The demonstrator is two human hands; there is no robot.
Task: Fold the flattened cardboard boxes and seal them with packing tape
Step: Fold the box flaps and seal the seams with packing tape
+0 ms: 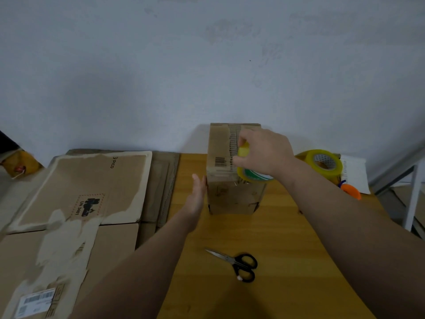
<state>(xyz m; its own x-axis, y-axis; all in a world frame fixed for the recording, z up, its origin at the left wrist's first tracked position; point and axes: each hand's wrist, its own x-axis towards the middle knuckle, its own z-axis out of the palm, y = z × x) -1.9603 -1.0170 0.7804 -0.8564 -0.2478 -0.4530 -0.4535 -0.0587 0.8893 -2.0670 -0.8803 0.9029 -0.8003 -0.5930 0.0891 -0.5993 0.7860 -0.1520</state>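
**Yellow tape on the box top: seam may run crooked**

Right hand [264, 155]: fingers [239, 161] curled round the tape roll [249, 173], gripping it at the near edge of the box [218, 143] top. Can't tell whether the tape end is stuck down; too blurred.

Left hand [197, 194]: fingers [199, 180] straight, palm flat on the box's left side. It grips nothing and only braces.

The box stands folded on the wooden table [276, 238], close to the wall, with the flattened boxes [76, 192] stacked to its left and a spare roll [324, 164] to its right.

Risks as I see them:
- The brace is on one side only. A pull on the roll toward the person could slide or tip the box, which looks light and empty.
- The top centre shows a strip of bare, ridged corrugation. Tape probably bonds poorly there and could lift.
- With one hand on the roll and none on the flaps, the flaps could spring apart and the tape would bridge a gap.
- The scissors [236, 263] lie well in front of the box, apart from both hands. Cutting means letting go of something. Drop the roll and the free end likely snaps back or sticks to itself.
- The bottom corners look gapped, so the base may not sit square, which adds wobble.
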